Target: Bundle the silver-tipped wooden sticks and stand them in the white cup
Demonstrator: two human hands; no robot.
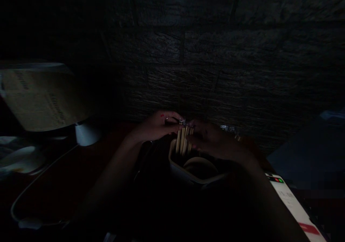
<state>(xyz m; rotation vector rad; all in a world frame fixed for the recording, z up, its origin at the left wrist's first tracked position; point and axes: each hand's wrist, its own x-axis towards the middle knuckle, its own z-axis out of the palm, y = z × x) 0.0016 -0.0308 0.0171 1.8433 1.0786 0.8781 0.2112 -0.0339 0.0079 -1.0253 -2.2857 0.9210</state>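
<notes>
The scene is very dark. In the middle, a bundle of pale wooden sticks (pixel 183 141) stands nearly upright at the far left side of a box-like container (pixel 185 173), its lower ends inside the rim. Something clear and shiny (pixel 182 121) shows at the top of the sticks. My left hand (pixel 159 125) is closed, thumb and fingers pinching the top of the bundle from the left. My right hand (pixel 212 139) curls around the sticks from the right, some of its fingers in shadow. A rounded, pale-edged object (pixel 201 165) lies in the container.
A lamp with a printed tan shade (pixel 43 94) and white base (pixel 86 134) stands at left; a white cable (pixel 35 182) runs by it. More stick ends (pixel 237 138) show behind my right hand. A lit phone (pixel 292 202) lies at right. Behind is a textured block wall (pixel 161 51).
</notes>
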